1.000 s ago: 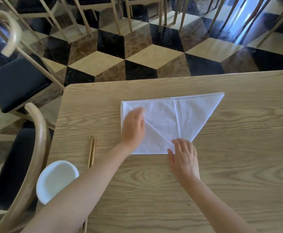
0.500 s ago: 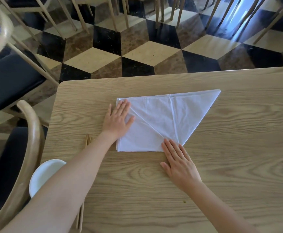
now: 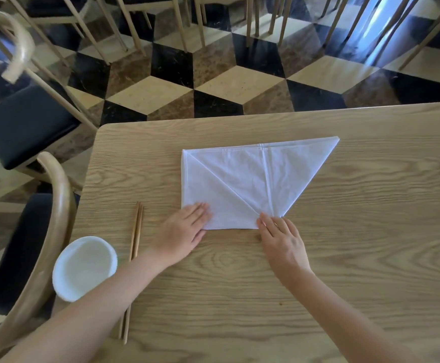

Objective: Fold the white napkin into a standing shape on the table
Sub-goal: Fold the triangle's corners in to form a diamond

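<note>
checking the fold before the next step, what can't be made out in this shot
- Near left corner of the napkin: head view, covered by the left hand.
- Near tip where the folds meet: under the right hand fingers.
- How many layers lie under the top flap: hidden by the cloth itself.
- Chopsticks, middle stretch: behind the left forearm.
- Table: cut off by the right and bottom edges.

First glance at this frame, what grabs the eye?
The white napkin lies flat mid-table, its left part folded in to a square side while the right part runs out to a point at the far right. Both hands press its near edge: the left hand at the near-left corner, the right hand at the bottom tip. Left of them lie wooden chopsticks and a white bowl at the table's edge.
</note>
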Motion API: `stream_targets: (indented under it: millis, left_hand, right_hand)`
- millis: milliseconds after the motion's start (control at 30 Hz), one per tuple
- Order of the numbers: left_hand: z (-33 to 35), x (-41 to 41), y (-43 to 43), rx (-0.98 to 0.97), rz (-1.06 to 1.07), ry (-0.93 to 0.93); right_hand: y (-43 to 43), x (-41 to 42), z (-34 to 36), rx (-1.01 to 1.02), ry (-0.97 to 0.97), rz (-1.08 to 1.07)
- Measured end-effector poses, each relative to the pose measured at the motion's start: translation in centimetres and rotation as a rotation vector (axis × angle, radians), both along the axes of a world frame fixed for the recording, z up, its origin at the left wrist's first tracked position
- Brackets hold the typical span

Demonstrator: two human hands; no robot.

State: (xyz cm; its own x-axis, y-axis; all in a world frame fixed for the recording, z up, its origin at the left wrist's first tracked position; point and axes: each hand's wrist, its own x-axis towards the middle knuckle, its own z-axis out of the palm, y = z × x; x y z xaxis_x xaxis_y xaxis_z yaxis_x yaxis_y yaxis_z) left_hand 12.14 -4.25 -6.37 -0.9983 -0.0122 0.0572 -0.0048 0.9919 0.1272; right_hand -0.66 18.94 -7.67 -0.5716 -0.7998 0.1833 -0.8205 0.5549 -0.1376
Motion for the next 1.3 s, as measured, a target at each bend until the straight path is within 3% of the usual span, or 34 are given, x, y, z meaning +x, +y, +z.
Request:
stream_targets:
  millis: [233,467,633,867,1033,1133,1233,1300]
  left_hand:
    - [0.0,1.9,-0.7,-0.149,0.059,0.199]
    - [1.4,2.2,2.5,-0.106,0.09,0.106]
    - [1.2,4.5,11.1,0.073,0.04,0.155]
    - [2.0,-0.7,21.8,0.254,0.108,0.111]
    - [2.6,-3.0,24.8,0.436,0.197,0.013]
    - [2.1,-2.0,22.9,0.559,0.183,0.055]
    - [0.0,-0.1,19.5,0.34,0.244,0.216]
    - [-1.8,1.4,18.1,0.17,0.239,0.201]
  right_hand:
    - [-0.7,-1.1,1.3,0.109,0.101,0.019]
    - [1.0,-2.7,0.6,0.061,0.152,0.042]
    - [4.3,-5.0,1.0,-0.005,0.108,-0.02]
    - [6.3,-9.2,2.4,-0.028,-0.104,-0.208]
    - [7.1,-9.6,2.9,0.057,-0.262,-0.266]
    - [7.7,-7.1,3.0,0.029,-0.251,-0.261]
    - [7.1,-2.3,2.0,0.03,-0.141,-0.124]
    - [6.1,1.3,1.0,0.055,-0.236,0.012]
